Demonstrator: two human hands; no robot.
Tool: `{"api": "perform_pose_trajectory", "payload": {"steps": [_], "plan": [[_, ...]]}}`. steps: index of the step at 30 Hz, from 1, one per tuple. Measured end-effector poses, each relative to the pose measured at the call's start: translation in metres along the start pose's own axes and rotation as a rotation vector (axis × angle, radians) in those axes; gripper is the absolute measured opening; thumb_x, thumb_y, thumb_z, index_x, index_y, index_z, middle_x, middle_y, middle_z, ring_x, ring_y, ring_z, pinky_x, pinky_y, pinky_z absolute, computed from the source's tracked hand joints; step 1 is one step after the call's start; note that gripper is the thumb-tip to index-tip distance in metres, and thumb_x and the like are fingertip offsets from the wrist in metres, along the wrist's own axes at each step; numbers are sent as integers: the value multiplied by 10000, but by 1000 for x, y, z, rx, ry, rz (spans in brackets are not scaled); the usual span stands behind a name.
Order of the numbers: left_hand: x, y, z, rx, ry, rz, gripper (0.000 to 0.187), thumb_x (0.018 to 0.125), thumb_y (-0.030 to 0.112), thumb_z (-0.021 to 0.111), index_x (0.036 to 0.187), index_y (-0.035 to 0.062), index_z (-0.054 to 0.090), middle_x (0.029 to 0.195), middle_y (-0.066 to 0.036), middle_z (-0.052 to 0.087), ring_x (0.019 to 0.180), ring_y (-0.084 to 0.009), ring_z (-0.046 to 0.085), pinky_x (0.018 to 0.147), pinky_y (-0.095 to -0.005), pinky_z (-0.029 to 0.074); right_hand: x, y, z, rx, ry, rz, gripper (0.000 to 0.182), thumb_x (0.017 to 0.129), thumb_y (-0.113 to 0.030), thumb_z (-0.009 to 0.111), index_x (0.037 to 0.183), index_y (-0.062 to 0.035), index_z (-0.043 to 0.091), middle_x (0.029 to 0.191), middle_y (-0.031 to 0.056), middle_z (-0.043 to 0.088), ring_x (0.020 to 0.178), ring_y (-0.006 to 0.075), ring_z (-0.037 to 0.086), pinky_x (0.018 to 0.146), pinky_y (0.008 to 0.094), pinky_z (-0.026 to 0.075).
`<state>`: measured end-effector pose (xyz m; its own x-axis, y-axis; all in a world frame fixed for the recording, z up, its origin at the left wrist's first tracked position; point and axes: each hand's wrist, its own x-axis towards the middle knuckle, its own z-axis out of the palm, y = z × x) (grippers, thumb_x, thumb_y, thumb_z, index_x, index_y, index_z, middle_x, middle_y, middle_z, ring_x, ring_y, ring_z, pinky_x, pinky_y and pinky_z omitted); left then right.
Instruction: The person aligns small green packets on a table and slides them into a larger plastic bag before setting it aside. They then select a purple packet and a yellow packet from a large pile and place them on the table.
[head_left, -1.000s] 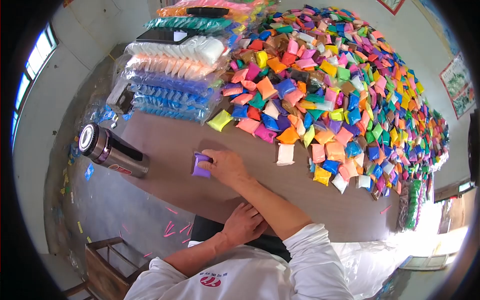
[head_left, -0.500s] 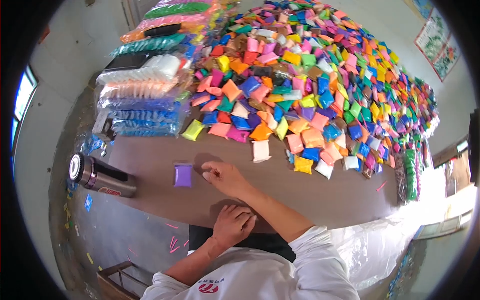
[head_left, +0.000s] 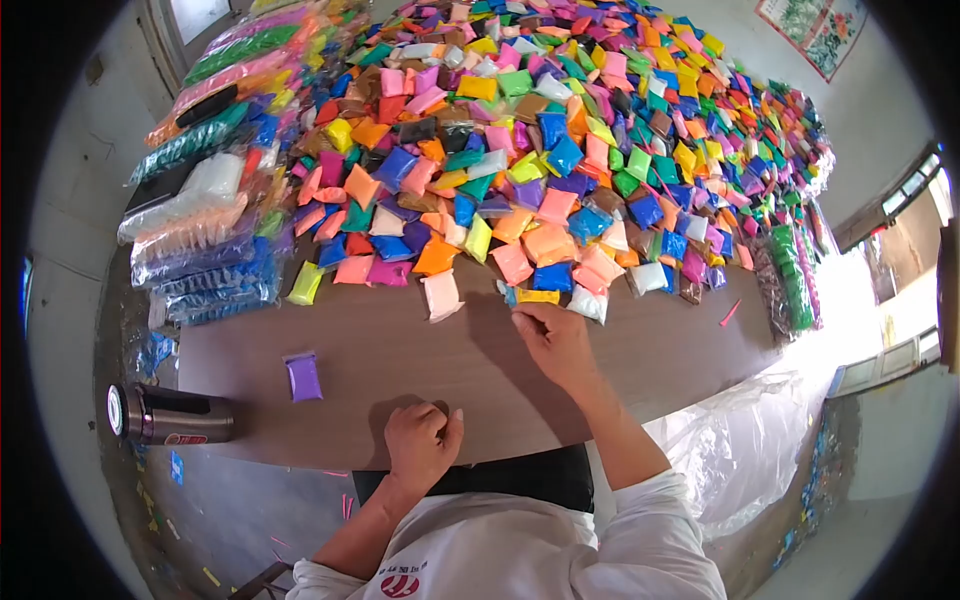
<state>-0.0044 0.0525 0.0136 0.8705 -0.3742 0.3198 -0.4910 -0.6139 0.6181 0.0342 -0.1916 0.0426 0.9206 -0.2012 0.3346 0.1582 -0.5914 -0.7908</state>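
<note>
My right hand [head_left: 553, 345] is at the front edge of the pile, its fingers curled down over a small yellow packet [head_left: 538, 296]. The near part of that packet is hidden under the fingers. A white packet [head_left: 588, 304] lies just right of the hand, and a blue packet [head_left: 553, 277] is behind it. My left hand [head_left: 422, 442] rests at the table's near edge, loosely closed, with no object showing in it. Away to its left, a purple packet [head_left: 303, 377] lies alone on the brown table [head_left: 390, 350].
A big heap of coloured packets [head_left: 520, 170] covers the table's far side. Stacked bags of packets [head_left: 205, 240] stand at left, with a steel thermos [head_left: 180, 415] at the left edge. Green bagged goods [head_left: 790, 275] and a pink strip [head_left: 731, 312] are at right.
My right hand has moved from beside the purple packet over to the yellow packet at the pile's edge. My left hand stays near the table edge. The camera view has shifted to the right.
</note>
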Motion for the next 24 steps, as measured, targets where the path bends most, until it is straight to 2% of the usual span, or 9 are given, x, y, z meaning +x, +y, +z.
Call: {"api": "perform_pose_trajectory", "payload": {"steps": [4, 7, 10, 13, 15, 17, 20, 23, 24], "plan": [[20, 10, 14, -69, 38, 34, 352, 818, 115, 737, 576, 24, 499, 565, -134, 483, 473, -350, 474, 453, -420, 360, -8, 18, -19, -51, 91, 5, 93, 901, -72, 691, 974, -15, 703, 842, 180, 699, 739, 351, 690, 647, 389, 531], [30, 18, 30, -139, 41, 55, 346, 821, 115, 732, 584, 23, 498, 578, -136, 488, 491, -342, 491, 470, -413, 371, -13, 27, -29, -100, 117, 15, 85, 898, -58, 687, 971, -14, 695, 839, 183, 692, 735, 357, 683, 644, 395, 529], [33, 18, 33, -77, 10, 58, 334, 818, 150, 738, 576, 54, 530, 584, -93, 522, 506, -316, 531, 492, -420, 416, -7, 33, -38, -124, 150, 38, 80, 902, -63, 679, 960, -9, 686, 821, 186, 675, 735, 363, 676, 643, 403, 526], [32, 19, 30, -117, 12, 58, 328, 830, 117, 725, 597, 22, 514, 596, -128, 513, 508, -332, 513, 478, -411, 394, 25, 41, -44, -156, 220, -69, 84, 909, -73, 664, 959, -7, 676, 802, 192, 653, 714, 358, 664, 631, 395, 516], [31, 19, 30, -132, 21, 55, 322, 832, 115, 723, 600, 22, 520, 606, -123, 531, 517, -326, 526, 488, -405, 409, 57, 17, -48, -220, 244, -25, 105, 913, -89, 652, 980, -11, 674, 807, 174, 667, 744, 345, 667, 650, 404, 516], [31, 17, 32, -140, 41, 57, 318, 830, 126, 729, 599, 32, 532, 614, -109, 550, 528, -316, 545, 503, -402, 429, 99, 36, -40, -290, 278, -176, 174, 891, -125, 671, 1029, -19, 665, 861, 147, 699, 785, 343, 669, 714, 437, 525], [28, 13, 33, -150, 51, 56, 315, 829, 155, 741, 597, 50, 555, 627, -86, 578, 550, -303, 573, 532, -404, 459, 151, 52, -22, -542, 239, -208, 280, 853, -192, 709, 1074, -28, 657, 932, 140, 717, 856, 359, 670, 789, 474, 526], [25, 10, 29, -174, 14, 42, 304, 837, 164, 738, 610, 47, 573, 646, -85, 602, 570, -304, 589, 551, -408, 473, 179, 62, -4, -720, 122, -103, 373, 812, -252, 743, 1104, -39, 649, 982, 171, 713, 920, 390, 667, 850, 486, 516], [25, 8, 28, -177, -2, 41, 299, 842, 166, 733, 615, 46, 581, 649, -84, 606, 575, -305, 595, 557, -410, 479, 186, 64, -2, -737, 26, -60, 416, 809, -248, 746, 1158, -56, 626, 989, 178, 715, 1003, 396, 664, 928, 484, 485]]}}
